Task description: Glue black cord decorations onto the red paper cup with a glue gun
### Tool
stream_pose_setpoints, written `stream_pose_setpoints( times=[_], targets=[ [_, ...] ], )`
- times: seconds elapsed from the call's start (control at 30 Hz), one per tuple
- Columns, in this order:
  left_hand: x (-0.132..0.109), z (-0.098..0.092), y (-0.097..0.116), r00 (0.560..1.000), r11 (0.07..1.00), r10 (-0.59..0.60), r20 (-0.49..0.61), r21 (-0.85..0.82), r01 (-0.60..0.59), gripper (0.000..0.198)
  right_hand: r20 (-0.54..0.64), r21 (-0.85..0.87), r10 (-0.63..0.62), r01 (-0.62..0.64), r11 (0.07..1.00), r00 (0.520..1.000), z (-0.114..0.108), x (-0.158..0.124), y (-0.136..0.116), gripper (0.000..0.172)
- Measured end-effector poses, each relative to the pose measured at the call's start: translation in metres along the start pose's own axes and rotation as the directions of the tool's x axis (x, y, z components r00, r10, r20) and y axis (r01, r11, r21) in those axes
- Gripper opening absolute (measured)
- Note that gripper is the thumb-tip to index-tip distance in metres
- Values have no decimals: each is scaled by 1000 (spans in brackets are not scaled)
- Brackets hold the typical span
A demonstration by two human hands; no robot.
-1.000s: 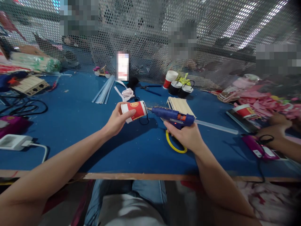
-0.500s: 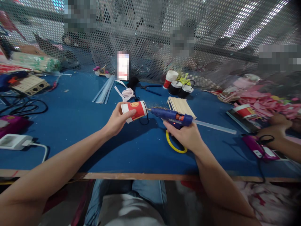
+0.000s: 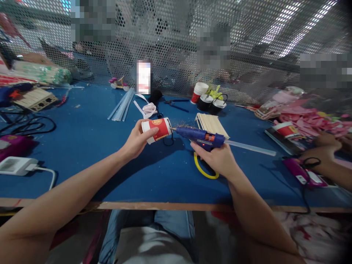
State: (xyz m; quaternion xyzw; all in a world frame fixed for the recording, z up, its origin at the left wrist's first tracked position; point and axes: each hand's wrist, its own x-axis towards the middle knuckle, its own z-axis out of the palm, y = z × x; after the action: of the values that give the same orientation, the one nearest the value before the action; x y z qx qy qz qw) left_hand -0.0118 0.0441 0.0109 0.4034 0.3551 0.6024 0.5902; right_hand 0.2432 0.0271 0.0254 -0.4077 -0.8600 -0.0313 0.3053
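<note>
A red and white paper cup [image 3: 162, 128] lies sideways in my left hand [image 3: 136, 138], whose fingers wrap round it with the thumb on its side. My right hand [image 3: 217, 157] is closed round the handle of a blue hot glue gun [image 3: 192, 134]. The gun's metal nozzle is at the cup's right end; whether it touches, I cannot tell. A clear glue stick [image 3: 250, 147] sticks out of the gun's back. Beneath the cup's right end a thin black cord [image 3: 172, 141] shows. Partly hidden by my right hand is a yellow ring [image 3: 202, 170] on the table.
Behind the gun lies a bundle of wooden sticks [image 3: 213, 124]. Farther back are blue-handled pliers [image 3: 177, 105], stacked cups [image 3: 200, 91], loose glue sticks [image 3: 122, 106] and a white ribbon [image 3: 149, 110]. Another person's hand [image 3: 319, 157] is at the right, by a purple power strip [image 3: 302, 172].
The glue gun's nozzle has shifted very slightly left at the cup's end. Both hands keep their hold and otherwise stay nearly still.
</note>
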Motion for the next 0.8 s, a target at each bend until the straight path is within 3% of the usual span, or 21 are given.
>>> stream_pose_setpoints(
  times=[0.13, 0.33, 0.8],
  targets=[
    [0, 1, 0, 1000, 1000, -6, 5, -13, 6, 42, -4, -4, 23, -23, 1000, 1000, 1, -1, 3, 24],
    [0, 0, 0, 1000, 1000, -10, 10, -19, 10, 40, -40, 110, 158, -153, 982, 987, -2, 0, -9, 14],
    [0, 1, 2, 999, 999, -32, 5, -25, 32, 37, 34, 204, 260, -261, 943, 965, -8, 8, -19, 14]
  ],
)
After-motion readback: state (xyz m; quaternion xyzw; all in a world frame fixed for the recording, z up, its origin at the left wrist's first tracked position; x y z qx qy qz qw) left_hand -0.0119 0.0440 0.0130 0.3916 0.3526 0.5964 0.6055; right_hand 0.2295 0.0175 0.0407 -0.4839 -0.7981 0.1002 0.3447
